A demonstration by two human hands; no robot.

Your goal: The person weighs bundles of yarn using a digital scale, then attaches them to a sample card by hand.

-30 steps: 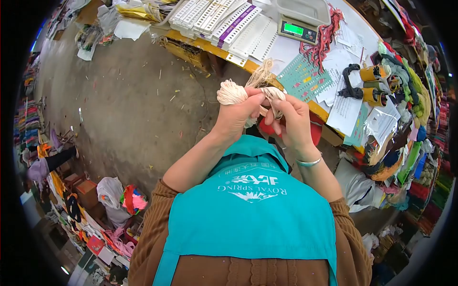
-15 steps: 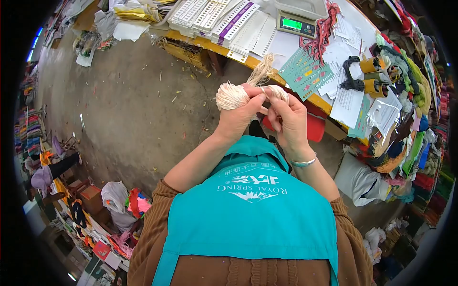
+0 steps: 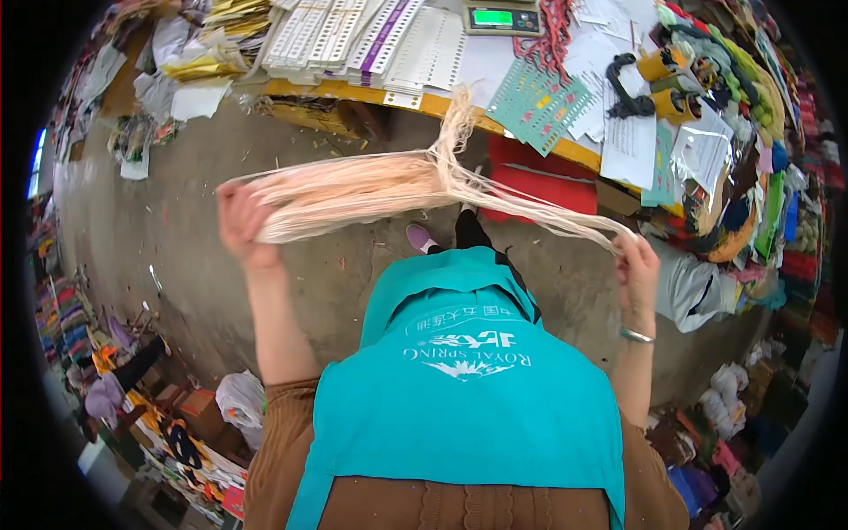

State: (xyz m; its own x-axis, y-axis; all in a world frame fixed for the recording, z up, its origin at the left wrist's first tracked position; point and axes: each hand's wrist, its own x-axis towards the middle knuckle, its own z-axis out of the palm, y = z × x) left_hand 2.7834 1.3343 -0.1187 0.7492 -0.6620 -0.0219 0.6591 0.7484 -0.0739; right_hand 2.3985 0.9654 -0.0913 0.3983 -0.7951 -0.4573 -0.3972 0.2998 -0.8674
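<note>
A pale peach skein of thread [image 3: 362, 187] is stretched in the air between my two hands, above the floor. My left hand [image 3: 247, 225] is closed around its wide, spread end. At the other side, my right hand [image 3: 638, 265] grips the narrower end, where the strands run together in a thin bundle. Near the middle of the skein, a loose tuft of strands [image 3: 455, 128] rises toward the table edge. A bracelet circles my right wrist.
Ahead stands a table [image 3: 344, 91] with a yellow edge, bearing punched white cards [image 3: 437, 49], a digital scale [image 3: 495, 18], green cards [image 3: 539, 106], red thread [image 3: 556, 35] and papers. A red object [image 3: 539, 181] sits below it. Coloured yarn piles up at right. Another person [image 3: 106, 397] is at far left.
My hands were close together at the table edge with the thread bunched. They have moved far apart, drawing the skein out long between them. The view has shifted slightly.
</note>
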